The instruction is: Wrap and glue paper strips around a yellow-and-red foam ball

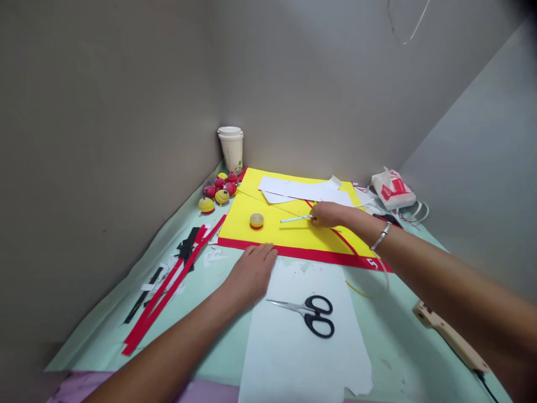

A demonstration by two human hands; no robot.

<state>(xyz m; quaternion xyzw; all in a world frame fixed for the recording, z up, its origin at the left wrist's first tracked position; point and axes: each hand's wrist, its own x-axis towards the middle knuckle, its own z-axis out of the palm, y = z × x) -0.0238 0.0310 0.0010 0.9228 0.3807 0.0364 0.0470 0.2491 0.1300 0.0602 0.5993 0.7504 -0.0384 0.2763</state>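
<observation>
My right hand [329,214] is closed round a thin silver tool [296,219] whose tip points left across a yellow sheet [268,226]. The sheet lies on a red sheet [319,256] that shows along its near edge. A thin red strip [350,245] runs under this hand. A small round yellow and red coil [256,220] sits on the yellow sheet, left of the tool tip. My left hand [251,271] lies flat with fingers out, its fingertips at the red edge, holding nothing. White paper pieces [306,190] lie at the far side of the yellow sheet.
Black-handled scissors [310,313] lie on a white sheet [302,341] near me. Long red strips [168,291] and black scraps lie at left. Several yellow and red paper balls [218,189] and a white cup [231,148] stand in the corner. A wooden-handled tool [451,336] lies at right, a red and white pack [392,189] beyond.
</observation>
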